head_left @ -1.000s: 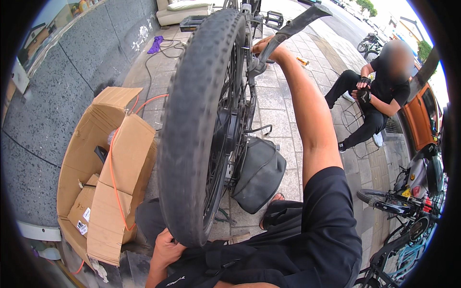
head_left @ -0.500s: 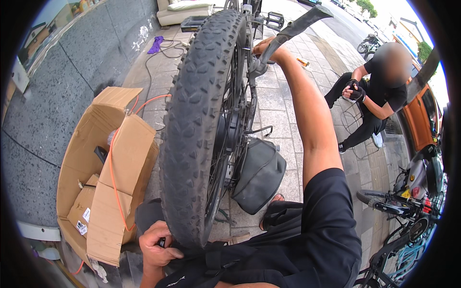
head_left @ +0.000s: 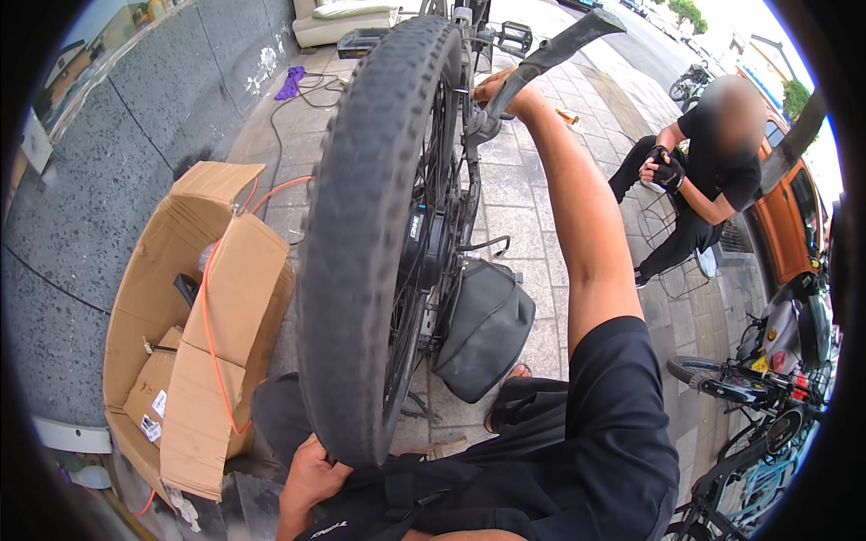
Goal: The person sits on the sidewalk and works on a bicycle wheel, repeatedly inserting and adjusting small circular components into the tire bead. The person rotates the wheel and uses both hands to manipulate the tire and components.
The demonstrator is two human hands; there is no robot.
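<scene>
The tyre (head_left: 359,243) spans twelve to seven o'clock. Just beside its six o'clock, the left hand (head_left: 312,471) curls (closure and hold unclear); toward one, a bar (head_left: 552,61) hides the right hand's (head_left: 492,86) grip.

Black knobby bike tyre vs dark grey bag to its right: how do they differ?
Shape: the black knobby bike tyre is a thick ring, seen nearly edge-on; the dark grey bag is a bulky, rounded block.
Size in view: the tyre fills far more of the picture than the bag.
Sharpness: the tyre's tread is smeared by blur; the bag's smooth surface looks clearer.
Shared: both are dark-toned.
</scene>
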